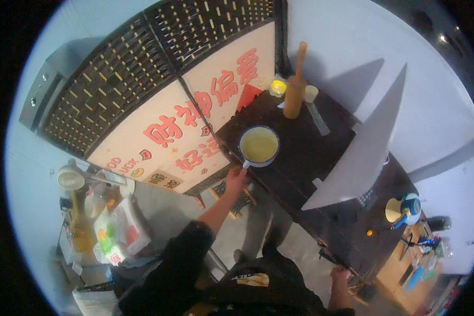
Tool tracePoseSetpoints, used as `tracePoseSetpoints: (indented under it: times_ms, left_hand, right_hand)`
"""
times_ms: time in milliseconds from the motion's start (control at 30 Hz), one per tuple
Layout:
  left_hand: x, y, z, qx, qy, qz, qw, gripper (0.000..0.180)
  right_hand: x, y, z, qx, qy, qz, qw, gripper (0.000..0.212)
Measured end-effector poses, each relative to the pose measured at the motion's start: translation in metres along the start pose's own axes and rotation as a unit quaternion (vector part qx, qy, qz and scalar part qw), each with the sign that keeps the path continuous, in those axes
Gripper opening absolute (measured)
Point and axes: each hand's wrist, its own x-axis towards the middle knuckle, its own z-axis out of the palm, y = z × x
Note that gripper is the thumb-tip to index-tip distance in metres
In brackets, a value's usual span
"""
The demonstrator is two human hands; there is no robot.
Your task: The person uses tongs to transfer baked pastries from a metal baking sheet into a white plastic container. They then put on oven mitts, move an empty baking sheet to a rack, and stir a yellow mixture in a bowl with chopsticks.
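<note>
The head view shows the person's left hand (pixel 236 180) closed around the handle of a white mug (pixel 258 146) with a blue rim. The mug is upright at the near-left corner of the dark table (pixel 300 152), its inside pale yellow; whether it rests on the top or hangs just above cannot be told. The right hand (pixel 341 275) is low beside the near-right corner, its fingers seeming curled; whether they grip the edge cannot be told.

Toward the far-left corner, a wooden cylinder (pixel 294 102) stands with a stick (pixel 301 59) rising from its top, between a yellow-topped jar (pixel 278 88) and a pale cup (pixel 311 94). A pale strip (pixel 318 120) lies near them. A white panel (pixel 361 152) stands along the far edge, right of the middle. Near the right edge are a blue-and-white jug (pixel 412 205), with a cream part facing the panel, and a small orange thing (pixel 369 233).
</note>
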Motion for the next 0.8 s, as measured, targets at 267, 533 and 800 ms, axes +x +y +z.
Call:
tracePoseSetpoints:
  times_ms: [267, 533, 800]
  left_hand:
    - [0.042, 0.02, 0.05, 0.121, 0.091, -0.072, 0.986, 0.05]
    - [-0.043, -0.038, 0.045, 0.133, 0.138, -0.061, 0.98, 0.051]
    - [-0.211, -0.094, -0.013, 0.181, 0.105, 0.011, 0.978, 0.05]
  right_hand:
    - [-0.069, 0.017, 0.032, 0.549, -0.19, -0.047, 0.813, 0.031]
    - [-0.079, -0.036, 0.017, 0.398, -0.27, -0.128, 0.867, 0.033]
    - [-0.117, -0.066, 0.027, 0.232, -0.423, -0.284, 0.829, 0.046]
